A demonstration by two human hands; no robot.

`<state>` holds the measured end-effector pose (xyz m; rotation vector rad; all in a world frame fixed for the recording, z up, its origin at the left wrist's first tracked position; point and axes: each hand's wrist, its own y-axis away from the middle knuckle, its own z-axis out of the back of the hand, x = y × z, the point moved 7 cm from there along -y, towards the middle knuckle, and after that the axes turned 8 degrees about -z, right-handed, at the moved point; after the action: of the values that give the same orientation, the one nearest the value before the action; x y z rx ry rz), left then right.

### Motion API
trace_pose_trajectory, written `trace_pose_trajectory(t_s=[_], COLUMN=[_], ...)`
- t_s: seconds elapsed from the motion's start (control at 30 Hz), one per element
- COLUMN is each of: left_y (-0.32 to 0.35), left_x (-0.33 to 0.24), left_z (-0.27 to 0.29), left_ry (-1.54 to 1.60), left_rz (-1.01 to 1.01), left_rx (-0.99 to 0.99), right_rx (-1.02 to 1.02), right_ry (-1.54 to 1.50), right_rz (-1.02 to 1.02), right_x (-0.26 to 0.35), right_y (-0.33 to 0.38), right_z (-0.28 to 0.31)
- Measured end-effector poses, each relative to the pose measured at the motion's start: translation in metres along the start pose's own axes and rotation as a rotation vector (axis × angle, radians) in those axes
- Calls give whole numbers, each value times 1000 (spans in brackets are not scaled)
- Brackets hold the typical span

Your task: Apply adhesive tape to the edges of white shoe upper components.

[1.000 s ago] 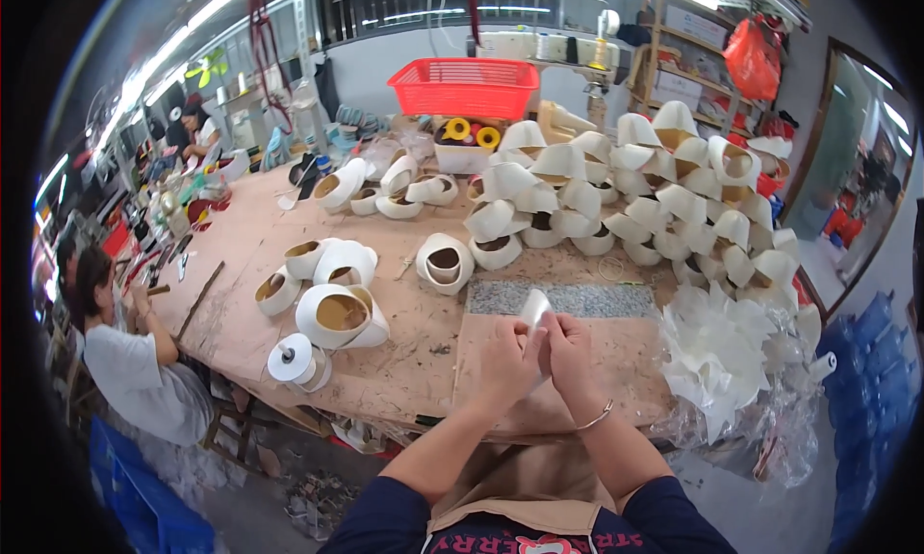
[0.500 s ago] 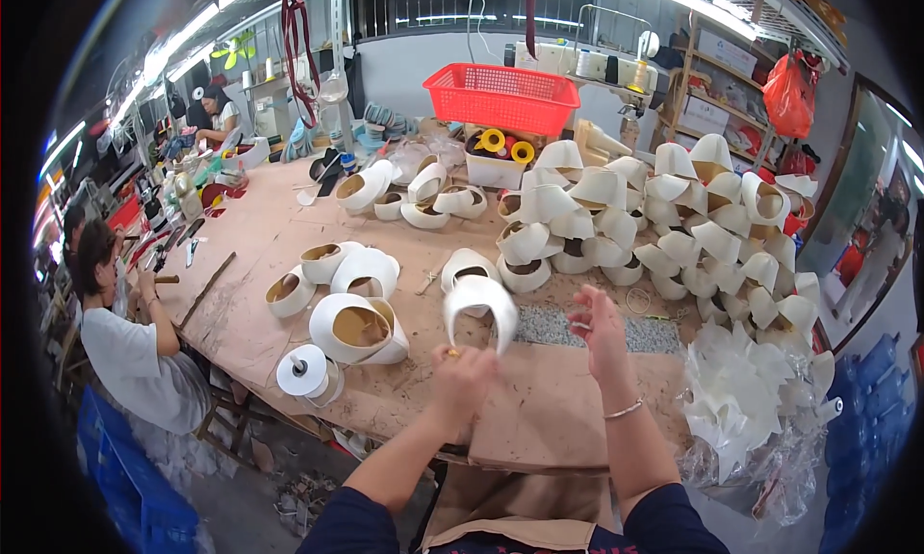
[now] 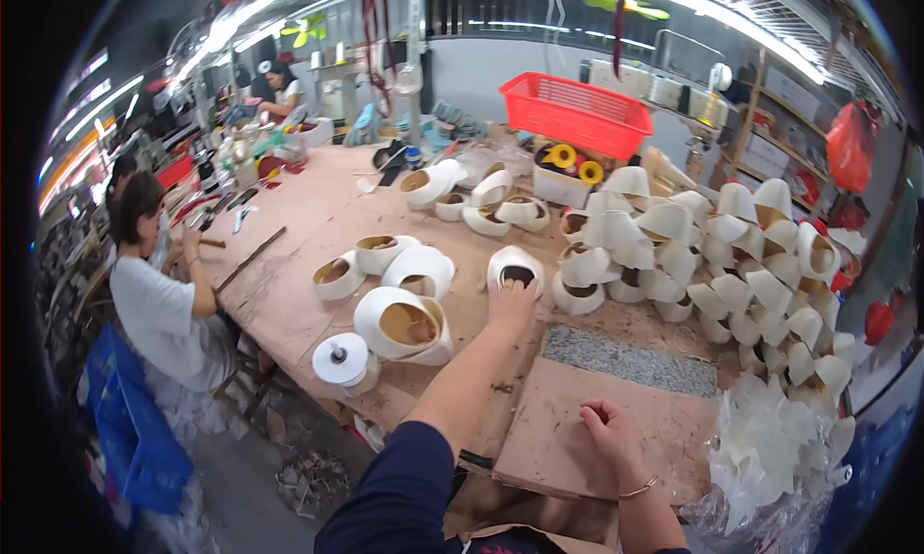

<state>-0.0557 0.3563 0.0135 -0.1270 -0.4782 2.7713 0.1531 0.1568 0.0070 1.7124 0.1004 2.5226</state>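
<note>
Fingers (image 3: 508, 294) of the left hand (image 3: 510, 304) now reach farther forward than before, touching a white curved piece (image 3: 515, 265) on the tabletop (image 3: 308, 217). Right hand (image 3: 608, 431) has dropped onto the brown board (image 3: 577, 429), fingers loosely curled and holding nothing.

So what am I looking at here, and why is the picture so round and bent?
There is no machine here. A person wears a wide fisheye camera on the head, looking down at their own two bare hands, so straight edges curve. The left hand reaches out and touches a white curved shell piece on the wooden table. The right hand rests on a brown board, loosely curled, holding nothing I can make out. Many more white shell pieces are piled on the right, with a red basket behind them. Another person in a white shirt sits at the left side.
</note>
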Motion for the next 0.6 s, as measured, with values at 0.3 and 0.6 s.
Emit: trace_pose_trajectory(t_s=[0.3,0.6], left_y=[113,162], left_x=[34,115], left_z=[111,175], left_ry=[-82,466], left_rz=[105,291], left_rx=[-258,-483], right_rx=[369,146], right_ry=[509,577], right_rz=[494,956], right_x=[83,131], right_y=[-47,-73], right_z=[-132,-214])
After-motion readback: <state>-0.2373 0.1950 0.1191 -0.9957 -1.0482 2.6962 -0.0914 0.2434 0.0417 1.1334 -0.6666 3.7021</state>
